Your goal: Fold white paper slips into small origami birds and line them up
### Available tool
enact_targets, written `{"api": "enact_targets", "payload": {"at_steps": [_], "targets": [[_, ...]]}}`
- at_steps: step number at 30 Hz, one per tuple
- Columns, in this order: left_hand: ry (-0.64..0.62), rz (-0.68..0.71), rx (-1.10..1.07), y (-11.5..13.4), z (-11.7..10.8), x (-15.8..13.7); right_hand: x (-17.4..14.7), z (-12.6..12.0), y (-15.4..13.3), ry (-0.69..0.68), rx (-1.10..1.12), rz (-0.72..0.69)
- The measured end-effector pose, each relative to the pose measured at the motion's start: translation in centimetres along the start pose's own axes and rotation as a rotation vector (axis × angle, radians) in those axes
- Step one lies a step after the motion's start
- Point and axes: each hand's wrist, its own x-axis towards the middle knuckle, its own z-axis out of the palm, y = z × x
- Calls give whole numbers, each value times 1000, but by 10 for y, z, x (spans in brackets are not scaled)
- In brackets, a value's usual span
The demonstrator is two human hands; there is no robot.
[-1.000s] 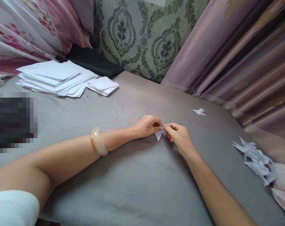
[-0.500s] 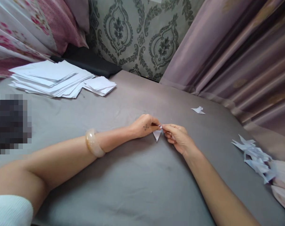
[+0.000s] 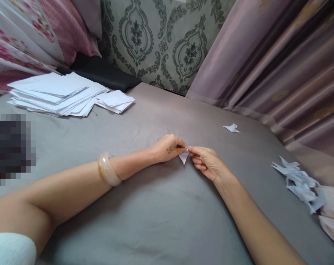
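A small folded white paper is pinched between my two hands, with a pointed flap hanging below the fingertips. My left hand, on the arm with the pale bangle, closes thumb and forefinger on its left side. From the right, my right hand pinches the paper's upper edge, its fingertips touching those of the left. Most of the paper is hidden by the fingers. Beyond the hands to the right lies a finished-looking folded paper bird.
Stacked white paper sheets and a smaller pile of paper squares lie at the far left, before a black cloth. Several folded paper birds are heaped at the right, beside pale pink fabric. Curtains hang behind.
Both hands stay nearly in place, still pinching the paper. The right fingertips have shifted slightly left, closer against the left ones. The whole view has moved a little.
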Motion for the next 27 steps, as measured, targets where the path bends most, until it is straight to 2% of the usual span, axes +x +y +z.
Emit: {"api": "enact_targets", "payload": {"at_steps": [14, 27], "targets": [[30, -13, -33, 1, 1, 0, 4, -7, 2, -35, -41, 13], [6, 11, -55, -1, 0, 0, 1, -4, -1, 55, -90, 15]]}}
